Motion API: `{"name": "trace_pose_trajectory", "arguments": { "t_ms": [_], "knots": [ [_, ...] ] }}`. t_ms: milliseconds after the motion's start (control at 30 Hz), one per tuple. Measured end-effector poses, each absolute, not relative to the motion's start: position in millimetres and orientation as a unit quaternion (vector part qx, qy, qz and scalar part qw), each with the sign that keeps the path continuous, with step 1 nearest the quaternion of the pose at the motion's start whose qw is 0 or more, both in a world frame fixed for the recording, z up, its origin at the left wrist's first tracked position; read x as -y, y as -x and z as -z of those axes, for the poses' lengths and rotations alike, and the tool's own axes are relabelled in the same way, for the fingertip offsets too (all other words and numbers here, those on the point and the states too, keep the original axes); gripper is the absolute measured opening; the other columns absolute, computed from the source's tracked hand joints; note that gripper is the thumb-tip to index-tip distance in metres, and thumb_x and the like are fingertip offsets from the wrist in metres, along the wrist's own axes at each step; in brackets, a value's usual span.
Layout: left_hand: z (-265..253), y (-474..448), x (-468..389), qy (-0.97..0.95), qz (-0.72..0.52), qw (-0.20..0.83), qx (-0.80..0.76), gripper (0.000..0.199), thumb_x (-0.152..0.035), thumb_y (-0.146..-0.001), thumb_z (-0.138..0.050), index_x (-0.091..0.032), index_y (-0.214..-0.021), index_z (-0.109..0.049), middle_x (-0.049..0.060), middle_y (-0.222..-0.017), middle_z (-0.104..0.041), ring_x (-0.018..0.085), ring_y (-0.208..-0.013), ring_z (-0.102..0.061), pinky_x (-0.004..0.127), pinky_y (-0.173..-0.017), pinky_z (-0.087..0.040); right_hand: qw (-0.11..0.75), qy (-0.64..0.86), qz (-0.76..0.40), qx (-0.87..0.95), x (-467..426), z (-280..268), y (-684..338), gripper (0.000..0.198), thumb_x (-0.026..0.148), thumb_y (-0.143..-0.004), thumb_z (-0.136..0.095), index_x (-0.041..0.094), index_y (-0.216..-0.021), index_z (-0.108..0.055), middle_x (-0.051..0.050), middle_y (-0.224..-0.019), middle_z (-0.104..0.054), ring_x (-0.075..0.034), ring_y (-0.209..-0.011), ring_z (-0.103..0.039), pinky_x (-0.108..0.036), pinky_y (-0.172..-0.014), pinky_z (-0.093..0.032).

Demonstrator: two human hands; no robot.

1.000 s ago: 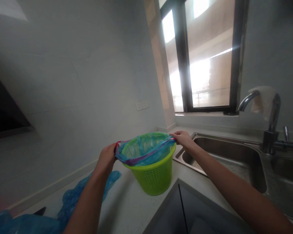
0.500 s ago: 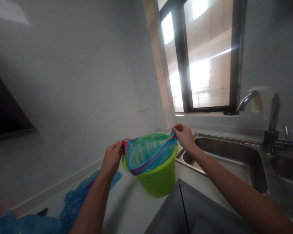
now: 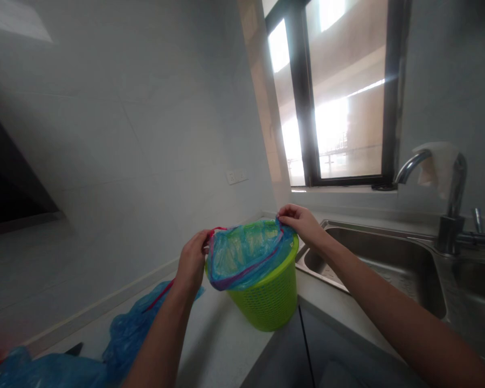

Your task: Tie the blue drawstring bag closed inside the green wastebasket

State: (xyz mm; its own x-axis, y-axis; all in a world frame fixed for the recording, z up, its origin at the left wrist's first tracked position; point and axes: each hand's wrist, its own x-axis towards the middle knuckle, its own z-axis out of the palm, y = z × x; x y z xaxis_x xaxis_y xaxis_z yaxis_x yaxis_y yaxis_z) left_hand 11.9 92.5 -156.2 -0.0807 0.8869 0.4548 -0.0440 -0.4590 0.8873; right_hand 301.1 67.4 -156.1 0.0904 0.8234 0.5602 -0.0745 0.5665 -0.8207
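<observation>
The left hand (image 3: 193,258) and the right hand (image 3: 301,222) each pinch an opposite edge of a blue bag (image 3: 242,253) sitting in a green basket (image 3: 269,302). The basket stands on a pale surface (image 3: 218,350) beside a steel sink (image 3: 388,264). More blue bags (image 3: 117,345) lie crumpled at the left.
</observation>
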Motion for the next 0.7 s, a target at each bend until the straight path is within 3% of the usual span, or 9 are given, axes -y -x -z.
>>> {"name": "trace_pose_trajectory", "arguments": {
  "t_ms": [100,233,300,367,467,567,700],
  "knots": [
    [154,-9,-92,-0.593,-0.606,0.336,-0.410,0.045,-0.051,-0.066,-0.078,-0.015,-0.092,-0.074,0.007,-0.090,-0.072,0.021,-0.083,-0.062,0.027,-0.071,-0.046,0.695,0.383,-0.318,0.518,-75,157,-311,0.018,0.032,-0.070,-0.068,0.018,-0.080,-0.067,0.001,-0.073,-0.064,-0.013,-0.065,-0.054,-0.026,-0.064,-0.043],
    [154,-11,-86,-0.629,-0.507,0.408,-0.425,0.053,-0.055,-0.064,-0.081,-0.012,-0.094,-0.073,0.009,-0.086,-0.073,0.025,-0.080,-0.067,0.033,-0.075,-0.051,0.691,0.522,-0.239,0.439,-91,169,-326,0.023,0.038,-0.080,-0.057,0.019,-0.070,-0.063,-0.001,-0.067,-0.061,-0.017,-0.065,-0.053,-0.028,-0.063,-0.042],
    [155,-13,-84,-0.627,-0.496,0.419,-0.430,0.053,-0.054,-0.065,-0.081,-0.012,-0.096,-0.073,0.010,-0.090,-0.074,0.024,-0.078,-0.068,0.034,-0.074,-0.053,0.655,0.534,-0.305,0.439,-95,177,-330,0.032,0.045,-0.085,-0.056,0.020,-0.066,-0.060,-0.002,-0.062,-0.060,-0.018,-0.063,-0.055,-0.029,-0.062,-0.044],
    [157,-15,-84,-0.625,-0.505,0.405,-0.437,0.051,-0.051,-0.065,-0.081,-0.013,-0.097,-0.073,0.010,-0.093,-0.074,0.024,-0.077,-0.068,0.033,-0.073,-0.053,0.583,0.505,-0.444,0.456,-95,182,-329,0.039,0.051,-0.087,-0.055,0.019,-0.065,-0.060,-0.003,-0.060,-0.062,-0.017,-0.059,-0.057,-0.029,-0.062,-0.048],
    [160,-15,-85,-0.627,-0.513,0.386,-0.442,0.049,-0.045,-0.064,-0.079,-0.013,-0.100,-0.073,0.010,-0.097,-0.075,0.024,-0.079,-0.068,0.033,-0.072,-0.053,0.516,0.420,-0.591,0.456,-95,186,-325,0.035,0.046,-0.089,-0.059,0.017,-0.070,-0.065,-0.004,-0.066,-0.068,-0.015,-0.059,-0.061,-0.028,-0.063,-0.053],
    [162,-16,-85,-0.633,-0.517,0.378,-0.435,0.049,-0.040,-0.064,-0.077,-0.014,-0.105,-0.073,0.009,-0.096,-0.075,0.024,-0.077,-0.067,0.033,-0.070,-0.054,0.565,0.418,-0.556,0.444,-97,189,-321,0.019,0.033,-0.081,-0.070,0.015,-0.075,-0.070,-0.005,-0.069,-0.071,-0.015,-0.059,-0.063,-0.028,-0.061,-0.054],
    [164,-21,-84,-0.650,-0.535,0.370,-0.393,0.046,-0.028,-0.064,-0.071,-0.016,-0.108,-0.071,0.007,-0.099,-0.074,0.021,-0.078,-0.066,0.029,-0.070,-0.052,0.618,0.463,-0.452,0.447,-101,193,-321,0.017,0.030,-0.074,-0.075,0.013,-0.075,-0.074,-0.008,-0.070,-0.073,-0.019,-0.060,-0.065,-0.029,-0.056,-0.052]
  ]
}}
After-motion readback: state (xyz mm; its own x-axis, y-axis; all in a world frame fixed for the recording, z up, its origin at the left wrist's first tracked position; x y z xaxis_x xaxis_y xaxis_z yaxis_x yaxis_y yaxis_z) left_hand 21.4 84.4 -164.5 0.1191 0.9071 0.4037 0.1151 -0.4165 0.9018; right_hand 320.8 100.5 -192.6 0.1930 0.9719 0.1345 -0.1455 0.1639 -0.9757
